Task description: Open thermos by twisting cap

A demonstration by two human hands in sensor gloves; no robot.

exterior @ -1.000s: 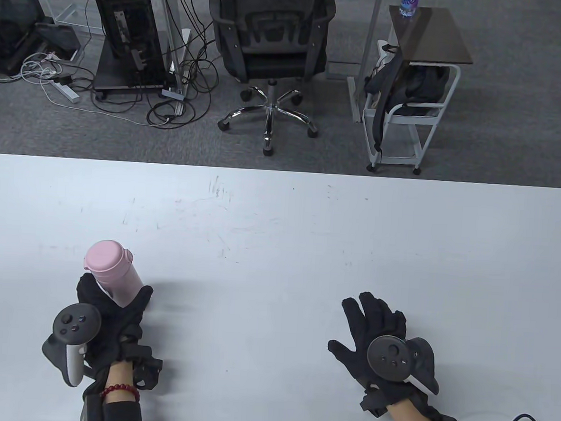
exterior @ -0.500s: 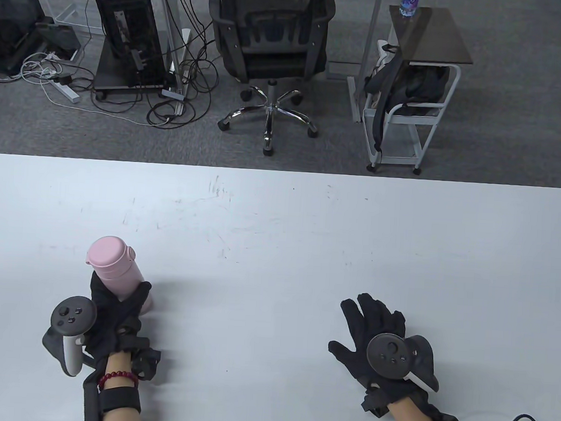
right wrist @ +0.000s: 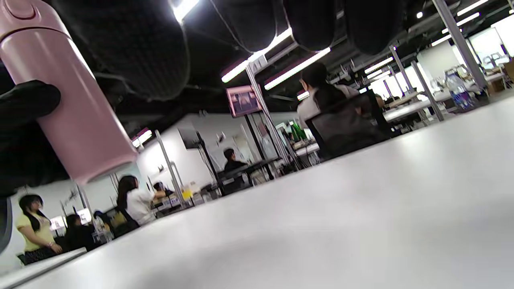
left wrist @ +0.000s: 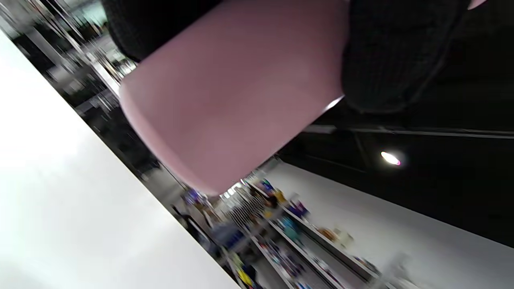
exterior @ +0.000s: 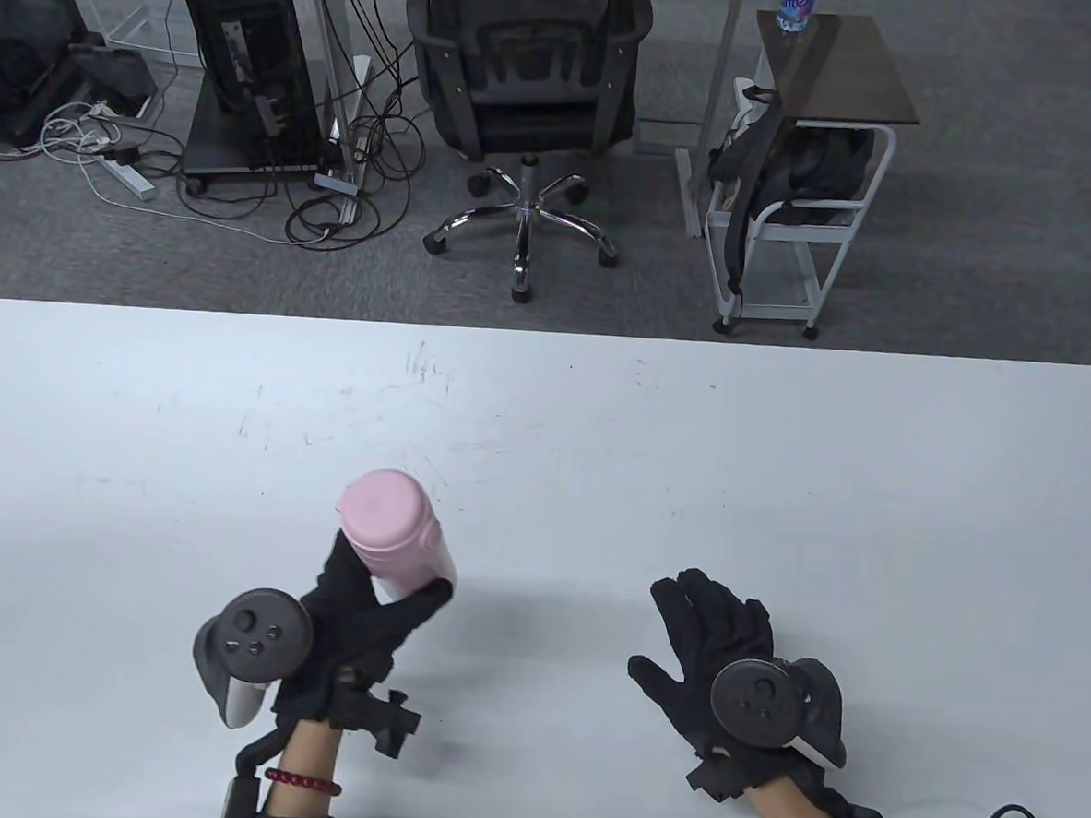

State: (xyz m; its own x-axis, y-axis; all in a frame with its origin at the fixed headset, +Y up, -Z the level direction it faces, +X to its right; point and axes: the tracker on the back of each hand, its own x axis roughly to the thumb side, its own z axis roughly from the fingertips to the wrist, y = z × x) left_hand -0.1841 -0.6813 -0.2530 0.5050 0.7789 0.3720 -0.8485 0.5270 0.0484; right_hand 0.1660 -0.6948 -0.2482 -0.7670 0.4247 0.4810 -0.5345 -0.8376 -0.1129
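As seen from the table view, the left hand (exterior: 357, 624) grips the pink thermos (exterior: 396, 537) around its lower body, thumb on one side and fingers on the other. The cap (exterior: 382, 508) faces up toward the camera and tips away from the person; the long axis is near upright. The thermos sits over the near-left part of the white table (exterior: 783, 460). The right hand (exterior: 724, 660) lies well apart to the right, fingers spread and holding nothing. Between the two is bare tabletop. Beyond the far edge stand an office chair (exterior: 526, 84), a computer tower (exterior: 244, 58) and a white cart (exterior: 798, 212).

From the left wrist view, the thermos (left wrist: 237, 88) fills the frame, blurred, its base end toward lower left. Gloved fingers (left wrist: 397, 52) press its side, and a gap separates base from table (left wrist: 60, 192), which the overhead camera does not reveal.

From the right wrist view, the thermos (right wrist: 68, 100) appears at far left, cap (right wrist: 28, 16) uppermost, base clear of the table (right wrist: 361, 208). The right fingers (right wrist: 305, 20) hang apart.
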